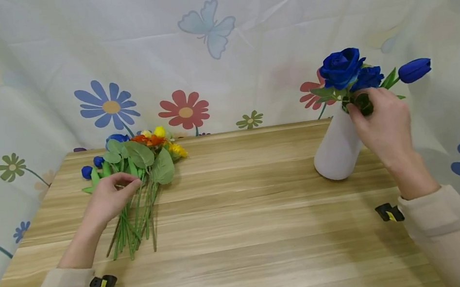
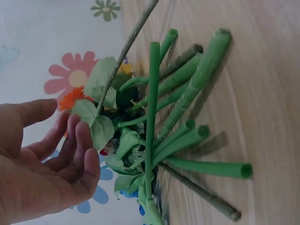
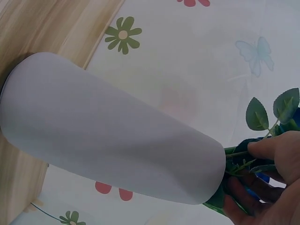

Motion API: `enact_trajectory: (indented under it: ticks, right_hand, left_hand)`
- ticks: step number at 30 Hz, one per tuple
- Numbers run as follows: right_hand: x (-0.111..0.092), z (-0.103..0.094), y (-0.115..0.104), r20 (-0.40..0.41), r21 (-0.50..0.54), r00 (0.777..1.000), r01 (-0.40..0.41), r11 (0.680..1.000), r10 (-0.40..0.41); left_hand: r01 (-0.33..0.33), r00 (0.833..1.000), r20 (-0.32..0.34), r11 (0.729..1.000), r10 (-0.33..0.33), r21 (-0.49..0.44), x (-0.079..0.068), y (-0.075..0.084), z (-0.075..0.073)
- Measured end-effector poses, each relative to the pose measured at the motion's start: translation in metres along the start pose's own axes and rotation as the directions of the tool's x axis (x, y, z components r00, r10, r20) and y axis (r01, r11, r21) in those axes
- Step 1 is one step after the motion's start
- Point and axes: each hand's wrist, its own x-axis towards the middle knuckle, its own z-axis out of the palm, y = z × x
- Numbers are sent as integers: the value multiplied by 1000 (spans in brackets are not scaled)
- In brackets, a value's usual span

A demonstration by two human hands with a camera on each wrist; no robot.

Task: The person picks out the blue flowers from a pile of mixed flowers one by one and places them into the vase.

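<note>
My right hand point(image 1: 385, 117) is at the mouth of a white vase point(image 1: 336, 148) on the right of the table. Thumb and fingers pinch a leafy rose stem point(image 3: 241, 161) just above the rim, as the right wrist view shows. Blue roses point(image 1: 342, 69) and a blue tulip point(image 1: 415, 70) rise out of the vase around the hand. On the left, my left hand point(image 1: 113, 194) hovers over the stems of a bunch of artificial flowers point(image 1: 139, 154). Its fingers are relaxed and bent a little, with nothing between them in the left wrist view.
The bunch lies with orange and yellow heads point(image 1: 158, 138) toward the back and green stems point(image 1: 131, 241) toward the front. Blue buds point(image 1: 87, 172) stick out at its left. A curtain point(image 1: 270, 49) printed with flowers hangs behind the wooden table point(image 1: 241, 220).
</note>
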Motion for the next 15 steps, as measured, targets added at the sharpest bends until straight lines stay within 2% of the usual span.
enact_trajectory:
  ticks: [11,15]
  right_hand:
    - [2,1,0,24,-42,1000,-11,999,12]
    - [2,1,3,27,-59,1000,-1,998,3]
  left_hand:
    - [89,995,-40,996,-89,-14,1,-3,-9]
    - [114,993,-37,993,-113,25,3,-6,-10]
